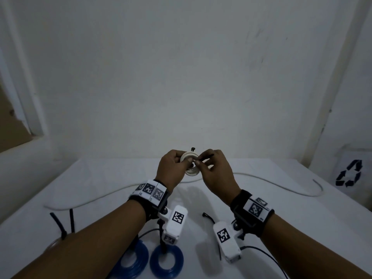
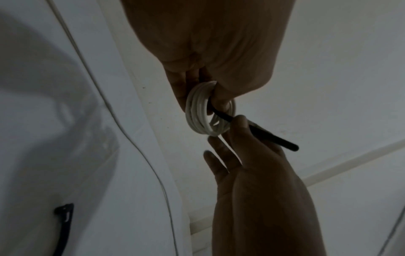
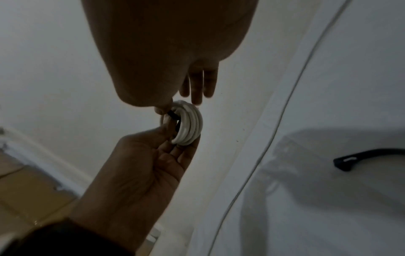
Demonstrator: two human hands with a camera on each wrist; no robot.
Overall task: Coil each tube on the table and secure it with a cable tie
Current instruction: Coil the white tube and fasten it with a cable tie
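recycling sign [image 1: 349, 173] on white bag, square-code wristband tags [image 1: 149, 188]

- The white coil [image 2: 198, 110] looks like smooth plastic tube with a slight sheen.
- The black tie [image 2: 271, 136] through it is matt, probably plastic; the dim light makes this hard to confirm.
- The blue coils [image 1: 166, 260] near the table's front edge are glossy, translucent plastic.
- The table [image 1: 281, 198] has a matt white cloth-like cover.
- The wall [image 1: 181, 67] is matt, scuffed paint.
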